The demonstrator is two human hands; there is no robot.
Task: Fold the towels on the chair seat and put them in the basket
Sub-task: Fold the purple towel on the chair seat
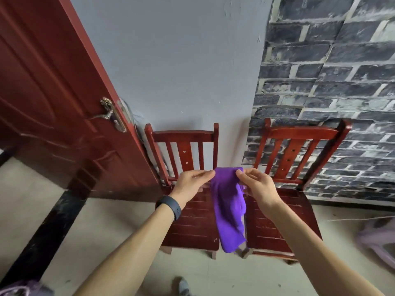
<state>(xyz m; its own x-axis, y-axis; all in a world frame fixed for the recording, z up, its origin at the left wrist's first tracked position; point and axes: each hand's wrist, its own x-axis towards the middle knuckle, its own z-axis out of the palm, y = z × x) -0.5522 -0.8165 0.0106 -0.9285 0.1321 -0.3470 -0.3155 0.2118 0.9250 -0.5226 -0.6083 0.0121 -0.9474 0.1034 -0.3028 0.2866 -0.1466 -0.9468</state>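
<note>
Both hands' fingers pinch the top edge of a purple cloth towel, left hand and right hand close together; below the fingers stand two red slatted wooden chairs, a red door left.

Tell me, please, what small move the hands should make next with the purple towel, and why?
Probably lower the towel onto the left chair's seat to fold it flat. The left hand and right hand pinch its top edge close together, so it hangs bunched and narrow in the air between the two chairs, not yet folded.
</note>
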